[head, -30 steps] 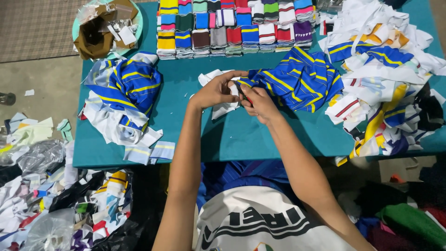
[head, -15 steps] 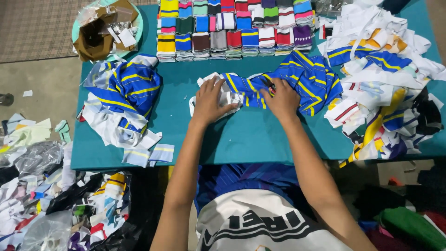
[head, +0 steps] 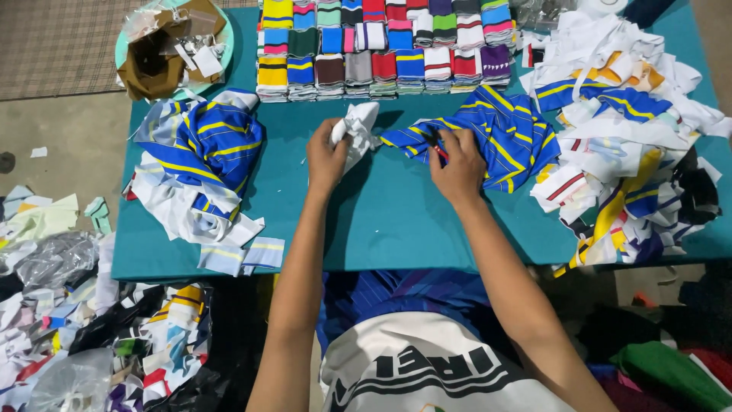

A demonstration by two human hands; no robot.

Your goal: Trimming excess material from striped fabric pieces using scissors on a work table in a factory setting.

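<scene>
- Both hands have lifted off the flat cloth since half a second ago; the left hand (head: 328, 156) now bunches a white fabric piece (head: 358, 126), fingers curled shut around it
- teal table (head: 396, 221) on a concrete floor (head: 69, 145); folded striped stacks (head: 381, 46) along its far edge
- right hand (head: 456, 164) pinches the blue-and-yellow striped cloth (head: 503, 126)
- round green tray (head: 221, 38), far left corner, holds brown paper (head: 156, 61) and tags

Rows of folded striped cloths (head: 385, 46); brown bag (head: 156, 57) in tray.
</scene>
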